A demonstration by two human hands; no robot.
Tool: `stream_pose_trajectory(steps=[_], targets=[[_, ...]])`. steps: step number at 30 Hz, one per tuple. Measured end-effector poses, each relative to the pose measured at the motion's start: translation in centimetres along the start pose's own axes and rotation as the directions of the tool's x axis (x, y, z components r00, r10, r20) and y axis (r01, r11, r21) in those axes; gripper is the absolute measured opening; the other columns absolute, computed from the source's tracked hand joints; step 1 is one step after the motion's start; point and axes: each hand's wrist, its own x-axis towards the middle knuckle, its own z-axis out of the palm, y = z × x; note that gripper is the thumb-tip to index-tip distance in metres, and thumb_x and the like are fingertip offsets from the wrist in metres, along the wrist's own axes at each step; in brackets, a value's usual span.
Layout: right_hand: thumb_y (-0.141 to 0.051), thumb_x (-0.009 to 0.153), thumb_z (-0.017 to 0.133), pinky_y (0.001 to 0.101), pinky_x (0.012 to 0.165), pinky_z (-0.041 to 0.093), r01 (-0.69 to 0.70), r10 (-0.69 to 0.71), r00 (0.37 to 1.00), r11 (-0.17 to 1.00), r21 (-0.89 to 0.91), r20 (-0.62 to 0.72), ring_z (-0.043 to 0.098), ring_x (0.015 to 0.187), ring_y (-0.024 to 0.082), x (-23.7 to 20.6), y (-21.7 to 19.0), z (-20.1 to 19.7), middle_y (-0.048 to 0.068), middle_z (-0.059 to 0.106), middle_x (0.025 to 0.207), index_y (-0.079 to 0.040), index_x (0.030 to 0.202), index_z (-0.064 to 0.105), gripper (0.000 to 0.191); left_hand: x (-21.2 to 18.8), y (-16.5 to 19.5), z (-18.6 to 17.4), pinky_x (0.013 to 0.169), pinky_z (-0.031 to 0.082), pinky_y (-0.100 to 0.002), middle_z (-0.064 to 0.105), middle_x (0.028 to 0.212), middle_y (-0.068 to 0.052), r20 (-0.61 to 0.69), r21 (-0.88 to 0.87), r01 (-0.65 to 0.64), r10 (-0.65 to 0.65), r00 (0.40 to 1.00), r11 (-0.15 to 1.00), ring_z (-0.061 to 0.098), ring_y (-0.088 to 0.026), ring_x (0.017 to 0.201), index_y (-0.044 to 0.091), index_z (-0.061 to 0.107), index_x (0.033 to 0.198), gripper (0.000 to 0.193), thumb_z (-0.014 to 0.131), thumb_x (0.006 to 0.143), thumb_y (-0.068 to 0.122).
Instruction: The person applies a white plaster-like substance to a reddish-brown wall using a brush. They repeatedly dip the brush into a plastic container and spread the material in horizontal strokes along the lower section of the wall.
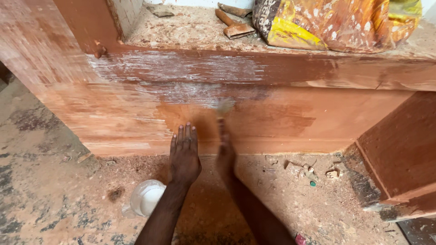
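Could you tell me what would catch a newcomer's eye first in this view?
The big reddish wooden panel fills the middle, streaked with whitish paste along its upper part. The left hand presses flat on it, while the right hand holds a blurred brush against the wood. A white tub sits on the dusty floor lower left.

Open dusty floor (54,190) left; white cup (146,198) near, wooden block (399,154) right.

Left hand (184,154) flat, fingers (187,134) straight — right hand (225,156) blurred, fisted.
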Motion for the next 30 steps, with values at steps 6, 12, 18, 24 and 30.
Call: stream_pose_trajectory(steps=[6, 12, 18, 24, 30], targets=[[-0.026, 0.111, 0.045, 0.035, 0.104, 0.05, -0.109, 0.024, 0.955, 0.956, 0.274, 0.296, 0.062, 0.124, 0.021, -0.6, 0.7, 6.8, 0.014, 0.063, 0.14, 0.002, 0.146, 0.053, 0.046, -1.0, -1.0, -1.0, 0.125, 0.005, -0.052, 0.009, 0.168, -0.02, -0.061, -0.158, 0.002, -0.011, 0.998, 0.987, 0.004, -0.035, 0.157, -0.004, 0.014, 0.157, 0.079, 0.051, 0.09, 0.014], [-0.029, 0.111, 0.048, 0.0353, 0.104, 0.053, 0.496, -0.43, 0.867, 0.707, -0.504, 0.251, 0.068, 0.121, 0.024, 2.6, -1.1, -0.6, 0.018, 0.072, 0.129, 0.003, 0.14, 0.06, 0.045, -1.8, -2.2, -2.4, 0.126, 0.003, -0.049, 0.002, 0.17, -0.021, 0.097, -0.02, 0.047, -0.045, 0.994, 0.999, 0.0, -0.033, 0.157, -0.004, 0.008, 0.159, 0.085, 0.05, 0.086, 0.008], [-0.014, 0.109, 0.052, 0.0394, 0.124, 0.041, 0.445, -0.452, 0.888, 0.891, 0.088, 0.088, 0.057, 0.138, 0.028, 4.6, -4.1, -14.1, 0.022, 0.062, 0.143, 0.006, 0.138, 0.061, 0.036, -1.5, -1.8, -2.2, 0.126, 0.003, -0.049, 0.001, 0.17, -0.02, 0.118, -0.017, 0.022, -0.02, 0.993, 1.0, -0.002, -0.035, 0.157, -0.004, 0.009, 0.159, 0.086, 0.051, 0.085, 0.007], [-0.01, 0.111, 0.047, 0.0382, 0.094, 0.055, 0.111, -0.604, 0.757, 0.496, -0.861, -0.25, 0.069, 0.108, 0.025, 2.0, -7.6, -22.2, 0.021, 0.072, 0.121, 0.005, 0.137, 0.062, 0.034, -0.9, -0.9, -0.7, 0.126, 0.004, -0.05, 0.004, 0.169, -0.02, 0.07, -0.08, -0.009, 0.015, 0.997, 0.997, 0.001, -0.034, 0.157, -0.005, 0.01, 0.158, 0.088, 0.053, 0.082, 0.005], [-0.02, 0.112, 0.042, 0.0241, 0.045, 0.047, 0.057, -0.533, 0.77, 0.606, -0.793, -0.352, 0.053, 0.057, 0.007, 2.0, -7.0, -17.4, 0.015, 0.072, 0.101, -0.001, 0.145, 0.057, 0.04, -0.4, 0.0, 0.6, 0.126, 0.006, -0.05, 0.007, 0.171, -0.019, 0.019, -0.05, -0.025, 0.026, 0.999, 0.998, 0.003, -0.034, 0.158, -0.004, 0.013, 0.159, 0.087, 0.052, 0.081, 0.001]])
